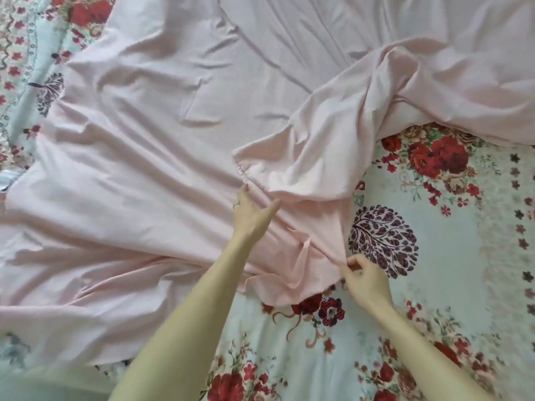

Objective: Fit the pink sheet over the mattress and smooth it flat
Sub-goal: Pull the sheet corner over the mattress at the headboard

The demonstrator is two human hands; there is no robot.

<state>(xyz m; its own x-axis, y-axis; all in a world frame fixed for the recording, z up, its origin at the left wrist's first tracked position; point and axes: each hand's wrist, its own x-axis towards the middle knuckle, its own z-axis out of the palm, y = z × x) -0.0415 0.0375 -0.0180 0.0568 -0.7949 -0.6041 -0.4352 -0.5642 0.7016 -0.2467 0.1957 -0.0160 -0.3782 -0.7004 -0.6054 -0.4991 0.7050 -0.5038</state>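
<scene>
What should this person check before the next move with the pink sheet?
1. Right hand pinches the pink sheet edge: ok.
2. Left hand grip on the elastic hem: cannot tell, fingers partly hidden.
3. Elastic hem found: ok, at the left hand's fingertips.
4. Sheet covers the floral bedding: not ok, bare on the right.
5. Sheet flat: not ok, bunched fold right of the middle.

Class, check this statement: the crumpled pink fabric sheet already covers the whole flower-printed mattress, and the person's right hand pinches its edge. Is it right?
Not quite. In the head view the crumpled pink fabric sheet covers only part of the flower-printed mattress, which shows bare on the right and nearest the person. The right hand does pinch its edge.
</scene>
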